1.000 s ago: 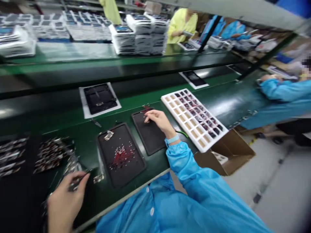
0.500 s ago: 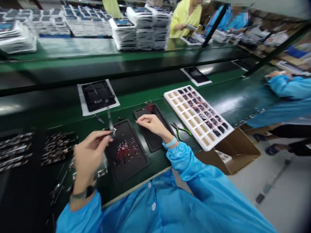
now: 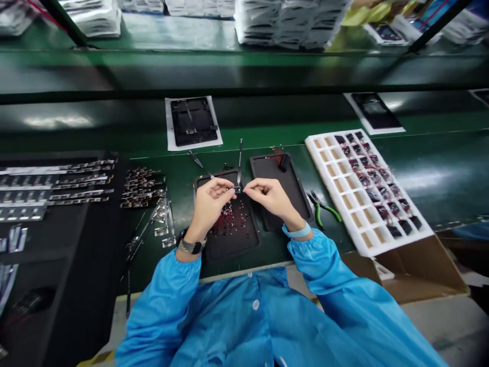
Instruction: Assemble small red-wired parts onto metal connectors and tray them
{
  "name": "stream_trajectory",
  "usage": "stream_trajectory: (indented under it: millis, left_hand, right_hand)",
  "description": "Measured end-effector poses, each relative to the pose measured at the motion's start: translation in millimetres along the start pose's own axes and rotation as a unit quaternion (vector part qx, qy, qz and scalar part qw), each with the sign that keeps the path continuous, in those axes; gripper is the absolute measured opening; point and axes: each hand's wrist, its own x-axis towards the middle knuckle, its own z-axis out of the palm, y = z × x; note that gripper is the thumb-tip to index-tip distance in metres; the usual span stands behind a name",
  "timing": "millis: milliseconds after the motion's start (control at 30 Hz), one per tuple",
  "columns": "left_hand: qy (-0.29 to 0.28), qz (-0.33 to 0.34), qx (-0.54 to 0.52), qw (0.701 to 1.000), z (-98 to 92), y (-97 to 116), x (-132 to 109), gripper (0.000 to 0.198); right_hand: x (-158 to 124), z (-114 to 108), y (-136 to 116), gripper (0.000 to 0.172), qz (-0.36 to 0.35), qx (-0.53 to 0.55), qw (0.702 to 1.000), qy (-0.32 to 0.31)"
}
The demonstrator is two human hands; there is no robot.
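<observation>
My left hand [image 3: 210, 204] pinches a small circuit board with a narrow dark ribbon cable [image 3: 240, 160] standing up from it. Close against its right side, my right hand [image 3: 273, 199] has thumb and forefinger pressed together; whatever is between them is too small to make out. Both hands are above the inner edges of two black trays. The left tray [image 3: 233, 248] holds a scatter of tiny red-and-white wired parts [image 3: 229, 220]. In the right tray [image 3: 296, 196] a small black block with red wires [image 3: 284, 162] lies at the far end.
Green-handled pliers [image 3: 324, 209] lie beside a white foam tray [image 3: 364, 239] of black parts with red wires. Tweezers [image 3: 196, 159] and a tablet housing [image 3: 193, 122] are behind. Piled small boards [image 3: 139, 188] sit left. A cardboard box [image 3: 424, 278] stands below right.
My hands have come together: the left brought the ribbon-cable board rightward to the right hand's fingertips. The head view has turned left and down.
</observation>
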Motion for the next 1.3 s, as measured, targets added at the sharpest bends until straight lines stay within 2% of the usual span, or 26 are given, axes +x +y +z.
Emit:
stream_trajectory:
  millis: [467, 967, 1300]
  left_hand:
    - [-0.024, -0.015, -0.001, 1.0, -0.1, 0, 0, 0.021]
    - [-0.037, 0.027, 0.08, 0.996, -7.2, -6, 2, 0.014]
    - [-0.057, 0.046, 0.168, 0.983, -8.3, 0, -2, 0.007]
  right_hand:
    - [-2, 4, 2, 0.027, -0.005, -0.021, 0.999, -0.025]
    - [-3, 5, 4, 0.017, -0.052, -0.077, 0.995, -0.025]
    - [-3, 2, 6, 0.02, -0.043, -0.093, 0.992, -0.076]
